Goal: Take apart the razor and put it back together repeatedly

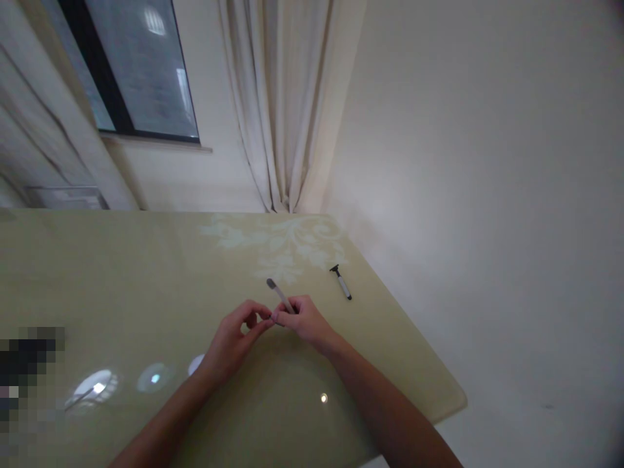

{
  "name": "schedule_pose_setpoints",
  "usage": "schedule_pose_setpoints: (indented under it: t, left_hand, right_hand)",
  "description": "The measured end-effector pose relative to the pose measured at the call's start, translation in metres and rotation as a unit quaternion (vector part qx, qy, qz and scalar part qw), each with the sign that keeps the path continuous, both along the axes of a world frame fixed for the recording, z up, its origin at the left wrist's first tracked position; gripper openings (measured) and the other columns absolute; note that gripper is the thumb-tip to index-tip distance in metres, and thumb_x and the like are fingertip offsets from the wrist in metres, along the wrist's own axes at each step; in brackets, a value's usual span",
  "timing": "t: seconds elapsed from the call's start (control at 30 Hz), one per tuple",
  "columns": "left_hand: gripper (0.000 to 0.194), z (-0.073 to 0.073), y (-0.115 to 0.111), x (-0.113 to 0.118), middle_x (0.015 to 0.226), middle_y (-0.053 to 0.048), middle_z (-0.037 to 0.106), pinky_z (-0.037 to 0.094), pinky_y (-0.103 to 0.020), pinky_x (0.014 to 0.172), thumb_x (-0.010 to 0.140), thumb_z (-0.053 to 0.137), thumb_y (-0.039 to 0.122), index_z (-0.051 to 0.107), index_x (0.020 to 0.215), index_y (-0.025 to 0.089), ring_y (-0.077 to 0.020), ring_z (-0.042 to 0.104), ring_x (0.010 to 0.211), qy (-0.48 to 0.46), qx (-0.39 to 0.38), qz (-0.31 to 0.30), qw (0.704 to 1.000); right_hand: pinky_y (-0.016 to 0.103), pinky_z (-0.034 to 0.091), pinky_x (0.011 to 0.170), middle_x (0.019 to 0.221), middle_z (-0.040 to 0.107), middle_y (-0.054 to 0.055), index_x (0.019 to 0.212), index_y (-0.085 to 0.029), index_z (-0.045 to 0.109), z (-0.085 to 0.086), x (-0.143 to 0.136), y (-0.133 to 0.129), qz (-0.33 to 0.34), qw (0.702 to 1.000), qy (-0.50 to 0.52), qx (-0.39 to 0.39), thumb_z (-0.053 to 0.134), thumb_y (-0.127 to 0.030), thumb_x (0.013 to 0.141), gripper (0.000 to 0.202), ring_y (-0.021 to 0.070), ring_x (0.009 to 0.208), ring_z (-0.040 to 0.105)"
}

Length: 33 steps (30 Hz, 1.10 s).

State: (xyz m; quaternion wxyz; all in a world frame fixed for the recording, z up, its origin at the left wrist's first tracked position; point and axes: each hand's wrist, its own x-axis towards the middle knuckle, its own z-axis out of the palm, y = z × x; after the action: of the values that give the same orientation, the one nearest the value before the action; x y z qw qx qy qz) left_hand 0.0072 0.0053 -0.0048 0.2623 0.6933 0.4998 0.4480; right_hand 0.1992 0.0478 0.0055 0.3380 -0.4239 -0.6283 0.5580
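My right hand (305, 318) is closed around a razor (281, 296). Its pale grey handle with a dark rounded end slants up and to the left out of my fingers. At the razor's lower end, my left hand (238, 335) pinches with thumb and forefinger at a small dark edge, probably the head, which my fingertips mostly hide. The fingertips of both hands meet there, just above the tabletop. A second razor (344, 285), with a black head and a grey and black handle, lies on the table to the right, beyond my right hand.
The glossy pale green table (146, 279) has a white floral pattern (292, 240) near its far right corner and reflects lamps. A pixelated dark patch (29, 357) covers something at the left. A wall (463, 195) borders the right edge; curtains (277, 97) and a window (146, 71) stand behind.
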Motion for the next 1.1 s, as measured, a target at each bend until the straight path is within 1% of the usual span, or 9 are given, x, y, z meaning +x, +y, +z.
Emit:
schedule_pose_setpoints:
  t: [0.2,0.43,0.5,0.67,0.77,0.83,0.93,1.0,1.1]
  left_hand:
    - [0.020,-0.0060,-0.0015,0.0025,0.074,0.002,0.065,0.047,-0.026,0.063,0.090,0.068,0.043,0.070,0.084,0.024,-0.0146,0.057,0.064,0.051,0.059,0.024,0.997]
    - [0.029,-0.0008,-0.0054,0.0017,0.073,0.001,0.064,0.047,-0.027,0.063,0.091,0.066,0.051,0.069,0.084,0.023,-0.0149,0.056,0.062,0.039,0.091,0.069,0.993]
    - [0.028,0.0000,-0.0058,0.0019,0.074,0.001,0.064,0.047,-0.027,0.063,0.090,0.069,0.050,0.069,0.084,0.023,-0.0148,0.056,0.063,0.035,0.084,0.052,0.994]
    - [0.020,-0.0027,-0.0051,0.0024,0.085,-0.002,0.067,0.049,-0.027,0.066,0.089,0.071,0.043,0.070,0.088,0.024,-0.0147,0.058,0.068,0.025,0.052,-0.042,0.997]
    - [0.019,-0.0055,-0.0048,0.0027,0.085,0.000,0.066,0.049,-0.026,0.064,0.087,0.072,0.042,0.068,0.092,0.024,-0.0147,0.057,0.068,0.027,0.032,-0.023,0.999]
    - [0.026,-0.0066,-0.0050,0.0034,0.089,0.000,0.066,0.048,-0.026,0.062,0.086,0.073,0.041,0.067,0.105,0.025,-0.0142,0.056,0.067,0.026,0.023,-0.012,0.999]
    - [0.037,-0.0068,-0.0058,0.0045,0.095,0.000,0.065,0.050,-0.027,0.066,0.087,0.071,0.037,0.065,0.123,0.028,-0.0136,0.055,0.068,0.032,0.023,-0.043,0.998]
    - [0.034,-0.0063,-0.0065,0.0051,0.094,-0.001,0.063,0.050,-0.028,0.069,0.089,0.070,0.035,0.066,0.123,0.028,-0.0138,0.056,0.070,0.038,0.026,-0.061,0.997]
    - [0.033,-0.0047,-0.0073,0.0053,0.093,-0.002,0.062,0.050,-0.028,0.068,0.090,0.069,0.035,0.067,0.122,0.028,-0.0143,0.055,0.071,0.036,0.029,-0.049,0.998]
  right_hand:
    - [0.024,0.028,0.056,0.061,0.049,-0.005,0.073,-0.017,0.068,-0.0010,0.0022,0.0056,0.010,1.000,0.022,-0.002,0.074,-0.037,0.076,0.021,0.0099,0.058,0.040]
    - [0.024,0.024,0.051,0.057,0.045,-0.006,0.076,-0.017,0.067,0.0029,0.0035,0.0056,0.003,0.996,0.076,-0.046,0.075,-0.039,0.074,0.024,0.0088,0.053,0.034]
    - [0.024,0.024,0.050,0.057,0.045,-0.006,0.075,-0.017,0.066,0.0029,0.0032,0.0047,0.002,0.996,0.079,-0.052,0.075,-0.039,0.074,0.023,0.0086,0.052,0.034]
    - [0.023,0.023,0.049,0.054,0.044,-0.007,0.073,-0.018,0.065,0.0019,0.0035,0.0038,0.012,0.997,0.059,-0.056,0.072,-0.037,0.074,0.021,0.0088,0.050,0.034]
    - [0.023,0.023,0.049,0.055,0.045,-0.006,0.072,-0.018,0.066,0.0012,0.0033,0.0030,0.015,0.998,0.041,-0.047,0.072,-0.038,0.076,0.021,0.0090,0.051,0.034]
    - [0.023,0.023,0.050,0.056,0.045,-0.005,0.073,-0.018,0.067,0.0017,0.0026,0.0018,0.017,0.998,0.038,-0.042,0.072,-0.037,0.077,0.021,0.0091,0.052,0.034]
    - [0.023,0.025,0.052,0.059,0.047,-0.005,0.077,-0.017,0.071,0.0037,0.0013,-0.0006,0.029,0.998,0.043,-0.037,0.072,-0.036,0.078,0.019,0.0092,0.054,0.034]
    - [0.024,0.026,0.053,0.062,0.049,-0.004,0.079,-0.016,0.073,0.0046,0.0009,-0.0017,0.037,0.998,0.046,-0.037,0.072,-0.035,0.079,0.019,0.0092,0.056,0.036]
    - [0.024,0.029,0.056,0.065,0.053,-0.003,0.082,-0.016,0.074,0.0039,0.0008,-0.0022,0.051,0.996,0.056,-0.038,0.073,-0.036,0.079,0.021,0.0096,0.058,0.039]
